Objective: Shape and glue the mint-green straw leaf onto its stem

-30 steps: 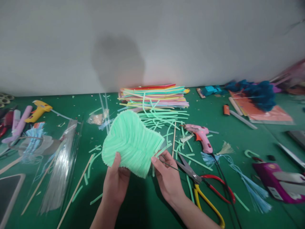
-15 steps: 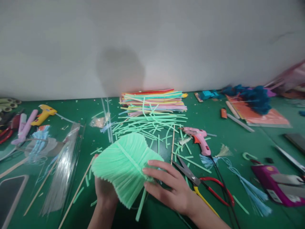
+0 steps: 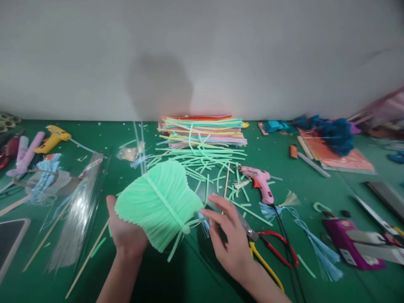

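Note:
A mint-green leaf shape made of pipe cleaners (image 3: 158,202) rests on my left hand (image 3: 128,233). The palm and fingers support it from below, mostly hidden under it. A thicker rib runs down its middle to a short stem at the lower right. Thin cord loops and a blue tassel (image 3: 204,225) hang by that stem. My right hand (image 3: 229,240) hovers at the stem side with its fingers apart and curved; whether a fingertip touches the leaf's edge or the cord, I cannot tell. Red-and-yellow-handled scissors (image 3: 252,235) lie partly behind my right hand.
Cut green pipe cleaner pieces (image 3: 205,162) are strewn before a multicoloured bundle (image 3: 205,132). A pink glue gun (image 3: 260,179) lies right, its cord trailing forward. A yellow glue gun (image 3: 52,139), wooden stick (image 3: 88,259) and clear plastic sleeve (image 3: 77,214) lie left. A purple box (image 3: 347,242) sits right.
My right hand has let go of the leaf's stem end, its fingers spreading away. My left hand has moved the leaf slightly left and up, and the stem now shows. The view has shifted slightly.

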